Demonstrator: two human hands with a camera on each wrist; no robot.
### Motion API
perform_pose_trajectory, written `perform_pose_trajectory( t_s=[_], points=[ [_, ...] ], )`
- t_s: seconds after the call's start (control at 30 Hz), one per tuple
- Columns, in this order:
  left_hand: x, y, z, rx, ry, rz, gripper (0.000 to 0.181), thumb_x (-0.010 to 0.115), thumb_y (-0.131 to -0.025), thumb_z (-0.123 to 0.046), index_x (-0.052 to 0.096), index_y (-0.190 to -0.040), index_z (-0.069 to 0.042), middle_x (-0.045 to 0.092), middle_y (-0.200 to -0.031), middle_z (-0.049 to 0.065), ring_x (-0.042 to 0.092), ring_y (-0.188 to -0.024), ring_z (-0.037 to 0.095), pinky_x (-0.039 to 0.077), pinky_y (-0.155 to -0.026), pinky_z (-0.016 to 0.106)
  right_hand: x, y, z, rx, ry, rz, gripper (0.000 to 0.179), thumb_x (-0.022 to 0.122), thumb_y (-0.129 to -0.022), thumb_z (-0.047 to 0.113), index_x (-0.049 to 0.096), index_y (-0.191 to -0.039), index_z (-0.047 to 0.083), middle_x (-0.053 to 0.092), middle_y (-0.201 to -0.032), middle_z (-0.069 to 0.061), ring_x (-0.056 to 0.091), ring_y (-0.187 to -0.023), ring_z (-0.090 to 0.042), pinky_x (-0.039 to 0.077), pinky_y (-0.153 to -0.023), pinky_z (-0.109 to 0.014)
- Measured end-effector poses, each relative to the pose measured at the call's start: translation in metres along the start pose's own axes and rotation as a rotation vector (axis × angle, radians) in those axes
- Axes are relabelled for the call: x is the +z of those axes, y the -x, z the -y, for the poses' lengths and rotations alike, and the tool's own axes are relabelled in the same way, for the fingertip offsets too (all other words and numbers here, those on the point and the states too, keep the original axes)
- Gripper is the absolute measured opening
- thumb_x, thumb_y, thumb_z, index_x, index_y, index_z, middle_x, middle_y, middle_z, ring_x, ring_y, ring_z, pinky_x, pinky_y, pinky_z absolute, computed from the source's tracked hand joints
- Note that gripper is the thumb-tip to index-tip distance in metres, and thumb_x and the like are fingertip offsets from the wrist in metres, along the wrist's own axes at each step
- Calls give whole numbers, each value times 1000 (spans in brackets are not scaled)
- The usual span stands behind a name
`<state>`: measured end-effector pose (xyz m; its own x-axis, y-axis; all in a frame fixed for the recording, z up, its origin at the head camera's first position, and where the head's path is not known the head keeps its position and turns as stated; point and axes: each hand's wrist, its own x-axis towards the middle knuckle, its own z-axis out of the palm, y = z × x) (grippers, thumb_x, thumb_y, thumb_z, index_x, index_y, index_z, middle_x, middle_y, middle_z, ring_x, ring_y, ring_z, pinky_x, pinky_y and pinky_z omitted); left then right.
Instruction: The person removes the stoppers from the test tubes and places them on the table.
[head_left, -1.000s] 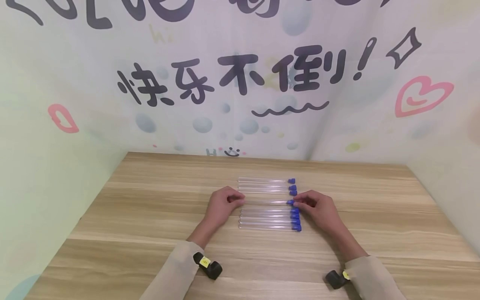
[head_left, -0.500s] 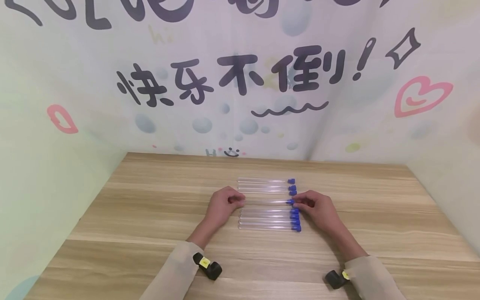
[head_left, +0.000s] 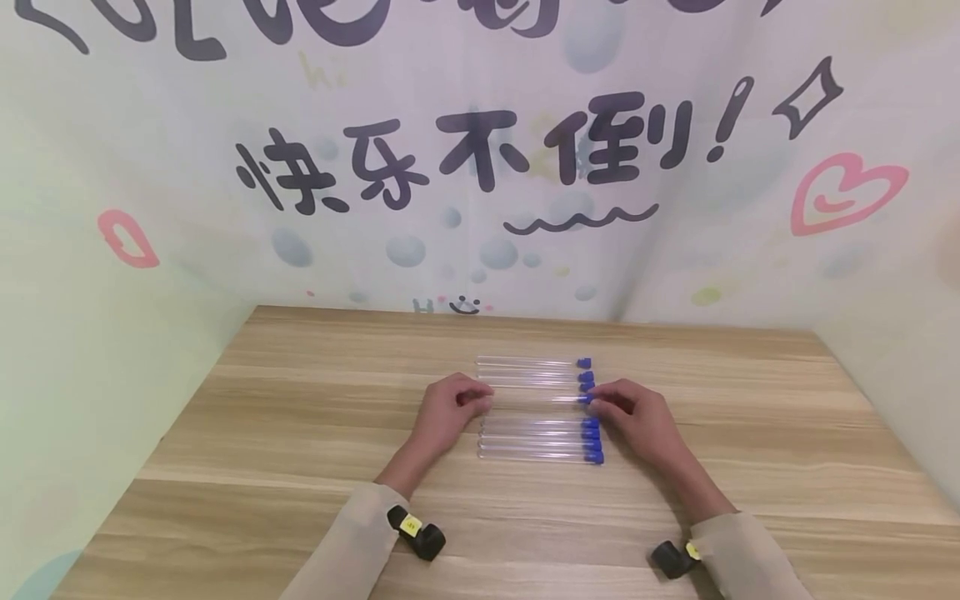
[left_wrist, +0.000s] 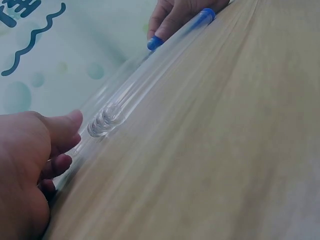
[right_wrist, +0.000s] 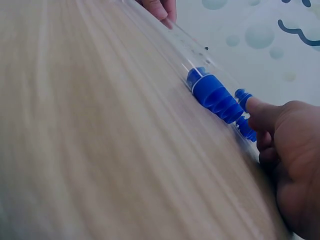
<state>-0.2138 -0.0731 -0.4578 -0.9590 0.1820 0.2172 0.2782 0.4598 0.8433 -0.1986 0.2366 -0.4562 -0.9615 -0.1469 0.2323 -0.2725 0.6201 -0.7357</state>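
White backdrop, wood-grain surface, left hand, right hand and the clear tube between them

White cloth-like backdrop rises behind the work, printed with large dark lettering, pale bubbles and pink heart outlines. The wood-grain surface spreads before it, its far edge meeting the backdrop's lower part. Two beige sleeves come in from the near side, and a bare hand reaches from each.

The left hand's fingers are bent to a pinch at the uncapped end of the tube; the right hand's thumb and fingers grasp its capped end. That tube lies crosswise over the middle of the surface, between two other sets, nearer the rear one. Whether it touches the surface is hard to tell.

Four front tubes lie side by side on the person's side of it, rounded ends to the left. Three rear tubes lie beyond, roughly parallel, capped ends also to the right.

A black wrist device sits by each cuff, bearing a yellow label. Smallest are the blue caps, one per tube; the right wrist view shows the held tube's cap at the right thumb's tip.
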Motion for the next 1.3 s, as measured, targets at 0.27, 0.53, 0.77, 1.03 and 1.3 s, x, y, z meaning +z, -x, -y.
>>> perform_pose_trajectory(
  t_s=[0.27,0.53,0.77,1.03,1.3],
  points=[
    [1,1,0,-14,64,-24,15,71,-87,-21,73,-102,-19,64,-86,-10,53,-74,13,46,-66,27,-1,1,1,1,-165,-1,21,62,-94,22,66,-113,13,66,-94,-4,60,-76,-23,50,-63,-25],
    [2,1,0,-9,68,10,16,70,-88,-23,73,-104,-19,64,-83,-9,53,-73,14,46,-64,26,-1,2,3,-3,-191,12,24,67,-91,21,66,-114,15,64,-95,-3,60,-76,-21,51,-64,-25],
    [2,0,1,44,77,0,18,73,-85,-19,73,-103,-16,63,-83,-6,54,-71,13,47,-63,26,0,3,5,10,-169,6,24,72,-87,21,69,-110,14,66,-94,-2,60,-76,-20,51,-64,-24],
    [1,1,0,54,77,-4,17,75,-84,-21,73,-100,-17,63,-82,-7,55,-71,12,48,-63,26,3,2,6,32,-182,-23,24,74,-85,26,70,-104,12,69,-92,-2,61,-76,-19,50,-66,-22],
    [0,2,-2,117,104,52,15,78,-81,-21,75,-94,-17,64,-81,-10,54,-69,12,46,-61,25,6,3,3,54,-126,-88,23,71,-87,28,71,-104,13,69,-89,-1,62,-79,-16,50,-68,-20]
  ],
)
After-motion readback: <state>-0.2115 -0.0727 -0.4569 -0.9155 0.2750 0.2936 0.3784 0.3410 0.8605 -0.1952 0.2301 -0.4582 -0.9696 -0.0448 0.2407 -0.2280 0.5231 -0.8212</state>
